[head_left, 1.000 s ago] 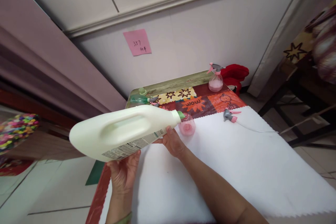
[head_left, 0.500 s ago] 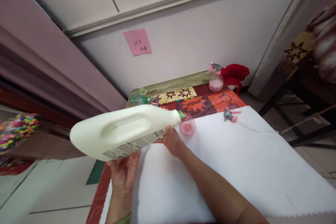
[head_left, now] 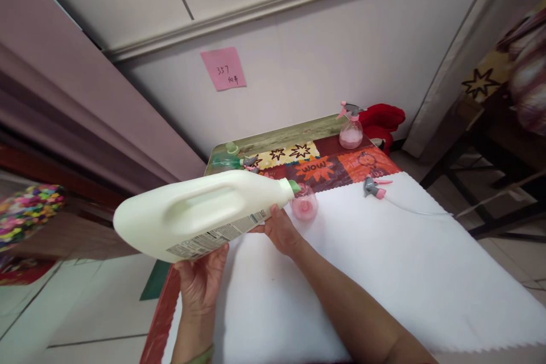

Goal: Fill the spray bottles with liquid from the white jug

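Note:
I hold a large pale-green jug (head_left: 200, 213) tipped on its side over the table's left end. My left hand (head_left: 199, 281) cups its underside near the label, fingers wrapped against it. My right hand (head_left: 279, 231) presses the jug's shoulder from below, close to the neck. The jug's green spout (head_left: 294, 186) points into the open mouth of a small pink bottle (head_left: 303, 205) standing on the white cloth (head_left: 384, 273). A loose grey and pink spray head (head_left: 373, 187) with its thin tube lies on the cloth to the right.
A second pink spray bottle (head_left: 350, 128) stands at the far edge of the table, and a green one (head_left: 228, 160) lies at the far left. Patterned cloth (head_left: 324, 168) covers the back part. A red object (head_left: 381, 119) sits behind the table; a pink note (head_left: 223, 68) hangs on the wall.

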`<state>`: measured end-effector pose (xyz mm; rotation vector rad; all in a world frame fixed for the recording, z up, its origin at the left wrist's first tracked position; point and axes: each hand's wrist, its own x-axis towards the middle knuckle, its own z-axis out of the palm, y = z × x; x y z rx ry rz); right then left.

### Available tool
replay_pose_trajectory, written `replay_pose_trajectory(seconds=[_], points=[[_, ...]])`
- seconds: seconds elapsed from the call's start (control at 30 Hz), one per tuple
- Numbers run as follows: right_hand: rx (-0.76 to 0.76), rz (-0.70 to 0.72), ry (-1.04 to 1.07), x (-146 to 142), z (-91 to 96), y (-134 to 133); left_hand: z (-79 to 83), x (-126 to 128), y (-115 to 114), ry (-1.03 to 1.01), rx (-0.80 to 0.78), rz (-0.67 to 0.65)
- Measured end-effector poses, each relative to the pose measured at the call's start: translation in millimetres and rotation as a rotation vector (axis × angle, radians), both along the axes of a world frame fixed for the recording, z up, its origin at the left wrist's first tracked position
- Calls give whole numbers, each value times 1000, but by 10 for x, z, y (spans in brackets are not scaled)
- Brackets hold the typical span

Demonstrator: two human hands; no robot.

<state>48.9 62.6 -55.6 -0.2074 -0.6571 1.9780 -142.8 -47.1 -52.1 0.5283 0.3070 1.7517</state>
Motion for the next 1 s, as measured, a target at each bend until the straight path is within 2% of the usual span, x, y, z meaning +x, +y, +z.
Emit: replay_pose_trajectory(seconds=[1.0], points=[[-3,16,17,0,0,1,59,35,-4,16,10,-21]])
